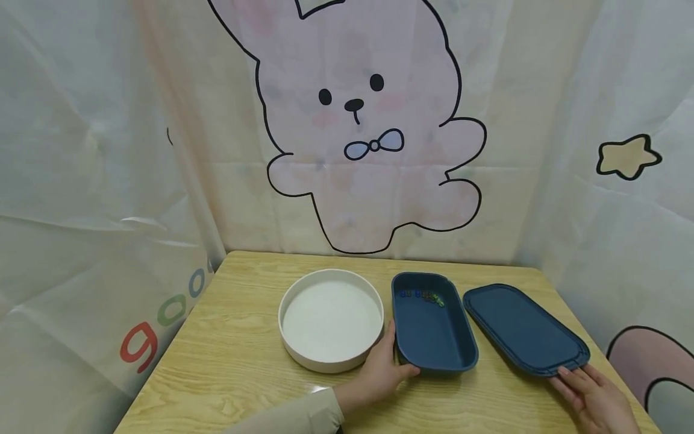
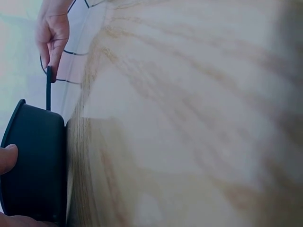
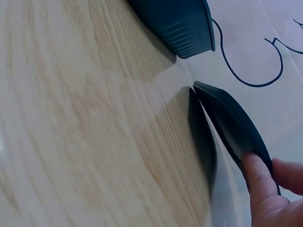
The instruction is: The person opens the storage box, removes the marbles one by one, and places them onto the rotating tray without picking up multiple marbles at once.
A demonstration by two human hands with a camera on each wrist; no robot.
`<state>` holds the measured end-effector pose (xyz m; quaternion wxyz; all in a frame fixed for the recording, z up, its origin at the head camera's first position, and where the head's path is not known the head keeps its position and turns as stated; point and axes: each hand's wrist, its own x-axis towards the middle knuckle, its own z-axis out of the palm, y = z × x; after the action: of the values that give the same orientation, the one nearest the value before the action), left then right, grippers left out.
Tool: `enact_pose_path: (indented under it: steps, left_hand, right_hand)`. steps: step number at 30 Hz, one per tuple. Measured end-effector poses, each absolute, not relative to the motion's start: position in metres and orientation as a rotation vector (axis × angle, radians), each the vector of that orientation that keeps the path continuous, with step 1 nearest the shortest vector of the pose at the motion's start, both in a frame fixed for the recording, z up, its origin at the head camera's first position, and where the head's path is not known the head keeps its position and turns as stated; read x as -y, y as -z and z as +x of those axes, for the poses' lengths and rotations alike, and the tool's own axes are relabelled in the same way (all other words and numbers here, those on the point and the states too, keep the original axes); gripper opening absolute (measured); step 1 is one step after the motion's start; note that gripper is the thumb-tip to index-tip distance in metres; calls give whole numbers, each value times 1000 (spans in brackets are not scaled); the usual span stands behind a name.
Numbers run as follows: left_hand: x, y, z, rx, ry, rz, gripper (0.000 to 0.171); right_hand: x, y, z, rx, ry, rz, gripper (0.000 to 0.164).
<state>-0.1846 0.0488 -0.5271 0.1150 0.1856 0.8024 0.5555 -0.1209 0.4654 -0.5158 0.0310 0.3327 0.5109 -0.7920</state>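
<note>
A dark blue rectangular box (image 1: 436, 337) stands on the table, with several small blue, brownish and green pieces (image 1: 428, 296) at its far end. My left hand (image 1: 378, 372) grips its near left corner, thumb on the front wall (image 2: 35, 165) and fingers along the left side. To the right, my right hand (image 1: 596, 395) pinches the near end of a flat dark blue lid (image 1: 526, 328) between thumb and fingers. In the right wrist view the lid (image 3: 232, 123) is tilted, its held end raised off the table and its far end low, close to the tabletop.
Left of the box stands a round white shallow dish (image 1: 332, 319), close beside my left hand. The wood-grain table (image 1: 228, 361) ends at a printed curtain (image 1: 358, 199) behind, with more curtain on both sides.
</note>
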Motion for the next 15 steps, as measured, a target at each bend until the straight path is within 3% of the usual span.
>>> enact_pose_path:
  steps: [7, 15]
  left_hand:
    - [-49, 527, -184, -2347, -1639, 547, 117]
    - [-50, 529, -185, -2329, -1641, 514, 117]
  right_hand:
    - [-463, 523, -122, -1530, 2422, 1188, 77]
    - [-470, 530, -121, -1380, 2439, 1121, 66]
